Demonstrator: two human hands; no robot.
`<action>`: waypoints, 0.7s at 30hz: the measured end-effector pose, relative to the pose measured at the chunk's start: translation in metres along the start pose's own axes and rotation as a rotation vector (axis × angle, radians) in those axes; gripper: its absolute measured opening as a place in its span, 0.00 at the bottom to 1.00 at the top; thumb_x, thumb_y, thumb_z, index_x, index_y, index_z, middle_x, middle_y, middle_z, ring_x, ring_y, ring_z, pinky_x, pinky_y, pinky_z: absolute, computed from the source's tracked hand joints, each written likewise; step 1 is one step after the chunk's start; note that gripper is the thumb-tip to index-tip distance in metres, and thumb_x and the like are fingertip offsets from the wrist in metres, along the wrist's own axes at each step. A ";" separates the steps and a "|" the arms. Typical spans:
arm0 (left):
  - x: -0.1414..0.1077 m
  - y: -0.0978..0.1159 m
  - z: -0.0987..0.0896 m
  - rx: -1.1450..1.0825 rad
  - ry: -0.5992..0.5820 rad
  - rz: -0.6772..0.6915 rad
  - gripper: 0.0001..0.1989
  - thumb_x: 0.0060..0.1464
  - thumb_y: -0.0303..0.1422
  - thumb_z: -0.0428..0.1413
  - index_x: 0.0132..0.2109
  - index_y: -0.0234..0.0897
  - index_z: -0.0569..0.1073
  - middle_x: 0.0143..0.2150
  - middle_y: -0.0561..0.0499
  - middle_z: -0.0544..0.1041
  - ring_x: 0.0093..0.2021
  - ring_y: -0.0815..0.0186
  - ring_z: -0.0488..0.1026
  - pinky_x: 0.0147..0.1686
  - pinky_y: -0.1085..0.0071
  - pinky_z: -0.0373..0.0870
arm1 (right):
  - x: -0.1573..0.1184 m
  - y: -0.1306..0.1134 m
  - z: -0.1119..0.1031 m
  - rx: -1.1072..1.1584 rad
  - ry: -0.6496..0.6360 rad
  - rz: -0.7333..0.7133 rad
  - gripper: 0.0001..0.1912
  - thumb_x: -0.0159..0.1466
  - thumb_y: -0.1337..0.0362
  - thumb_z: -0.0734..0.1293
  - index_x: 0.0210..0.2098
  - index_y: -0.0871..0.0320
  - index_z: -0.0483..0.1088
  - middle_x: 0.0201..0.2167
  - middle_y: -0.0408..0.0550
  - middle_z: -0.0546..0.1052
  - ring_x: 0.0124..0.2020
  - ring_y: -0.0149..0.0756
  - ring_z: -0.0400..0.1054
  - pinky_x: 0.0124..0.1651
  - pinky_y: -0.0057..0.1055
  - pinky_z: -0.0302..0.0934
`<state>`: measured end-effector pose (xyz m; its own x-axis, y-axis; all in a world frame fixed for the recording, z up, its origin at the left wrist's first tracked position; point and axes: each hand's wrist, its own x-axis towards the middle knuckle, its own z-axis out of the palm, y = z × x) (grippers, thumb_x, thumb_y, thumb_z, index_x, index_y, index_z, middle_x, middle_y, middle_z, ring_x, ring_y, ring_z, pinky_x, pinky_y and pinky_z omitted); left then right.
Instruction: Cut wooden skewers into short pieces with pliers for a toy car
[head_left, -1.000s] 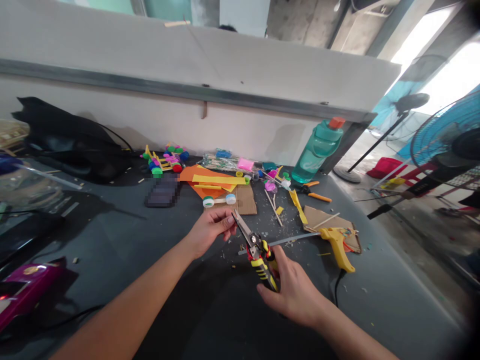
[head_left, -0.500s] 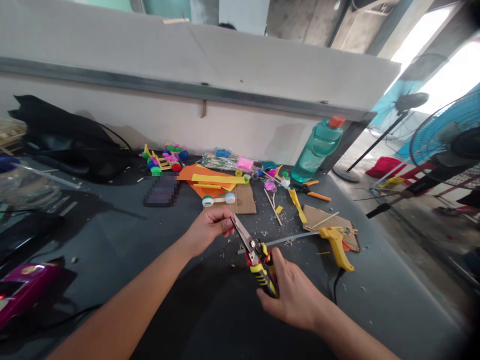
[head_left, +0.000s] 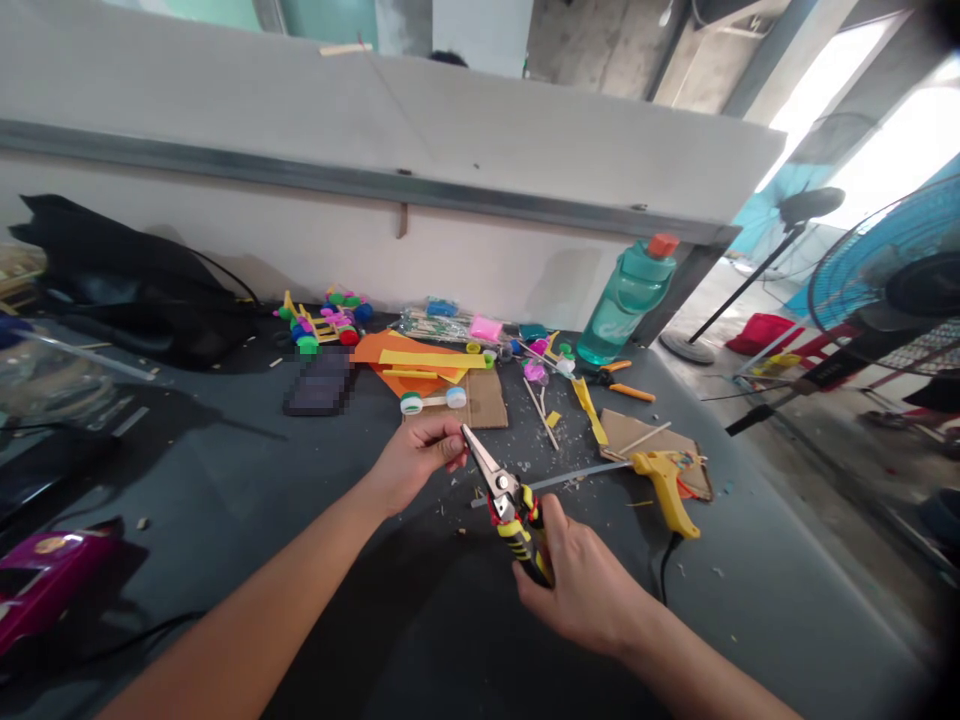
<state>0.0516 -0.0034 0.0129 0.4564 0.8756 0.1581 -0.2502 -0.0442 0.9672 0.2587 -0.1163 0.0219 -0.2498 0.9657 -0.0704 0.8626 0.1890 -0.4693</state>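
Observation:
My right hand (head_left: 577,570) is wrapped round the black-and-yellow handles of a pair of snips (head_left: 501,482). Their narrow metal blades point away from me and look closed together. At the blade tips, my left hand (head_left: 424,455) is pinched; whatever sits between its thumb and fingers is too small or hidden to name. Just beyond the left hand, two bottle caps (head_left: 411,403) joined by a pale stick rest on a piece of cardboard (head_left: 487,400). A yellow glue gun (head_left: 666,490) lies right of the snips, with a long translucent glue stick (head_left: 574,476) reaching toward them.
Orange and yellow sheets (head_left: 390,360), small coloured caps and sticks lie along the back. A teal bottle (head_left: 628,300) stands at the back right near orange-handled pliers (head_left: 630,390). A dark phone (head_left: 319,382), a black bag (head_left: 127,280) and a magenta object (head_left: 56,575) are left.
The snips' blades, slightly apart before, have come together at the left fingertips. Both hands stay nearly in place; the view has shifted slightly.

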 end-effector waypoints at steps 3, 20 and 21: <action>0.000 0.001 0.000 -0.017 -0.006 0.014 0.14 0.51 0.39 0.60 0.27 0.32 0.71 0.24 0.53 0.69 0.24 0.73 0.63 0.24 0.76 0.59 | 0.000 -0.002 0.002 0.011 0.004 0.001 0.17 0.56 0.58 0.62 0.41 0.58 0.53 0.24 0.43 0.69 0.23 0.35 0.65 0.26 0.27 0.50; -0.001 0.000 -0.002 -0.008 -0.031 -0.014 0.13 0.51 0.38 0.60 0.27 0.32 0.71 0.23 0.53 0.69 0.24 0.73 0.63 0.25 0.75 0.59 | 0.000 0.003 0.002 0.036 -0.046 0.039 0.15 0.55 0.62 0.62 0.38 0.57 0.53 0.25 0.43 0.68 0.23 0.34 0.62 0.26 0.28 0.49; -0.001 0.001 0.000 -0.021 -0.020 -0.023 0.13 0.51 0.38 0.60 0.27 0.32 0.70 0.23 0.54 0.69 0.24 0.73 0.63 0.25 0.75 0.59 | 0.000 0.003 0.002 0.075 -0.050 0.043 0.14 0.55 0.63 0.61 0.39 0.57 0.53 0.24 0.42 0.67 0.23 0.34 0.62 0.26 0.28 0.49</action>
<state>0.0509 -0.0040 0.0133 0.4792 0.8665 0.1399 -0.2570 -0.0138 0.9663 0.2605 -0.1157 0.0186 -0.2365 0.9622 -0.1349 0.8381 0.1318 -0.5294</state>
